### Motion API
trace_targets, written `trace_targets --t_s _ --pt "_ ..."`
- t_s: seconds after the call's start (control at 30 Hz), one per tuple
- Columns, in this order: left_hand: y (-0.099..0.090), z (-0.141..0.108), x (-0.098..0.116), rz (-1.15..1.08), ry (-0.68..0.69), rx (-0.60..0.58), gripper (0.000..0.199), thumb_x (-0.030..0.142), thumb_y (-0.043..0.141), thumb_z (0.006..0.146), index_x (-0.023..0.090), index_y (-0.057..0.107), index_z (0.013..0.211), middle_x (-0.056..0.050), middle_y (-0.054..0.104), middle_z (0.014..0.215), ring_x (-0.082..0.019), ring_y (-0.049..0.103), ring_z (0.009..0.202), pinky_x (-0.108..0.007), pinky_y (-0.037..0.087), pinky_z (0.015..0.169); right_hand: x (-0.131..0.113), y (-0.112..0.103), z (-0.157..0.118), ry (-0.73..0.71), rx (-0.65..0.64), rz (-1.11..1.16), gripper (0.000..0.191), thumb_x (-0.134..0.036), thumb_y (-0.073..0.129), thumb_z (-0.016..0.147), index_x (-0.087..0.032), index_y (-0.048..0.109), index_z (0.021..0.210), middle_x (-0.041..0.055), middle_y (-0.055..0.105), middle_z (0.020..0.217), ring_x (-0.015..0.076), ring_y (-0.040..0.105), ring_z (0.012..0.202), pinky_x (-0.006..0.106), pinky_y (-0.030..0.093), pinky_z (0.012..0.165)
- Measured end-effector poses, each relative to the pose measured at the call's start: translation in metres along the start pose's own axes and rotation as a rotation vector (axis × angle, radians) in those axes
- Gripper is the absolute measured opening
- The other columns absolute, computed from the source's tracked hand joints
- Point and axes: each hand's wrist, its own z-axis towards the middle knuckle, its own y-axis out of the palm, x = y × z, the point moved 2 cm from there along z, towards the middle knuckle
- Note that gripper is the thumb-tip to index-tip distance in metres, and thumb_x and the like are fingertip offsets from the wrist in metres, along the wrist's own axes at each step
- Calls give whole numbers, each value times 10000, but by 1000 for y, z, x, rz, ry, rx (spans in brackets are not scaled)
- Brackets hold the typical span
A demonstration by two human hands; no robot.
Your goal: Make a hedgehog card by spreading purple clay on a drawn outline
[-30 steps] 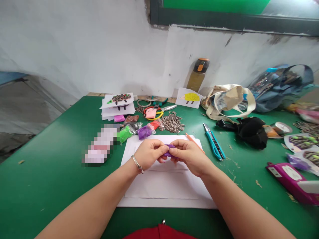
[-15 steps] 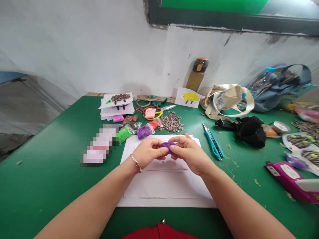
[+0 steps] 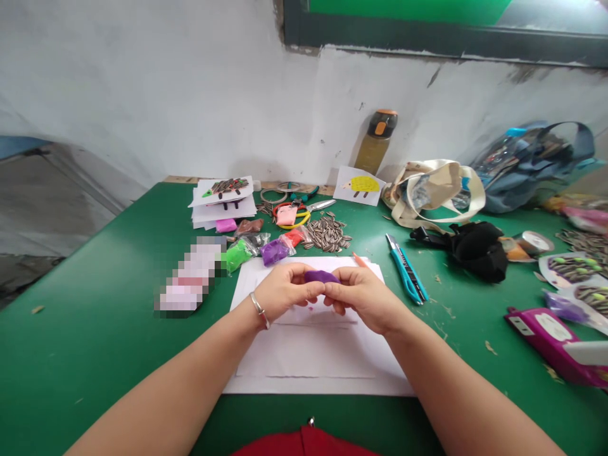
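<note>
A lump of purple modelling clay [image 3: 322, 277] is pinched between my left hand [image 3: 285, 292] and my right hand [image 3: 363, 299], and its top shows above my fingers. Both hands hover close together over a sheet of white paper [image 3: 313, 358], which lies on the green table [image 3: 95, 354]. A few small pink specks mark the paper just below my fingers. A metal bangle [image 3: 259, 310] circles my left wrist. An orange pencil or stick [image 3: 361, 260] lies just beyond my right hand.
Behind the paper lie bagged clay [image 3: 274, 252], sunflower seeds [image 3: 327, 233], pliers, scissors and seed-decorated hedgehog cards [image 3: 223, 193]. A blue utility knife [image 3: 406, 277] lies to the right. Bags, a black pouch [image 3: 479, 252] and a bottle [image 3: 375, 142] stand farther back; a blurred patch [image 3: 190, 275] hides something on the left.
The purple clay has shifted slightly in my fingers, with more of its top showing as a flatter, wider strip. My hands stay in nearly the same place.
</note>
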Motion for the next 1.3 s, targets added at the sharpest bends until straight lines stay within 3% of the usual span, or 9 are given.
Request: trace_targets --t_s 0.1,0.27,0.5,0.6,0.7,0.87,1.03,1.17,1.3 --pt "-1 0 -1 1 16 18 303 382 756 713 123 650 826 -41 660 721 -134 586 666 -255 460 631 -1 0 0 3 4 17 284 -411 768 711 -151 655 737 9 645 647 85 547 514 241 441 532" --pt "-6 1 -2 -23 50 78 338 391 759 715 112 664 882 -29 645 726 -116 564 635 -253 453 627 0 -3 1 50 -20 94 366 -500 702 772 -183 663 950 39 691 830 102 617 549 236 462 520" --pt "-6 0 0 -26 38 47 394 492 717 755 146 670 935 -32 666 812 -132 606 709 -260 453 666 3 -3 1 11 -36 43 348 -482 708 771 -147 628 721 31 674 663 84 570 481 211 422 468" --pt "-6 1 0 -15 52 43 394 455 733 748 173 667 1014 -35 676 878 -144 604 770 -258 443 672 3 -2 0 3 -49 7 352 -486 703 771 -149 630 702 23 663 607 84 556 453 216 404 453" --pt "-6 2 -2 -24 87 42 344 394 756 724 162 679 966 -34 670 865 -143 582 763 -262 441 673 1 -3 -2 9 -57 -20 321 -459 699 781 -154 649 696 24 665 606 87 556 452 228 416 462" --pt "-8 3 -3 -15 104 110 263 373 744 721 140 683 826 -18 641 753 -132 566 689 -267 446 656 -4 -3 -3 -29 -29 -123 234 -413 704 785 -185 722 836 16 665 683 99 569 519 254 460 518" --pt "-7 2 -2 -41 90 93 270 383 749 717 145 687 828 -23 660 765 -130 582 700 -261 455 665 0 -4 0 -118 72 -82 329 -396 702 785 -219 676 1061 24 675 836 140 612 707 272 487 595" --pt "-5 1 -3 -30 67 82 303 414 754 708 147 683 833 -37 677 797 -153 608 734 -275 466 671 -2 -4 -1 -176 98 -118 183 -368 671 803 -200 686 876 10 651 742 130 590 668 282 484 613" --pt "-2 1 -1 -30 76 57 311 411 758 700 149 694 856 -47 694 810 -167 624 760 -274 469 673 -8 -2 -4 -187 86 -210 211 -357 638 816 -194 645 681 -9 595 604 110 548 561 279 474 572"
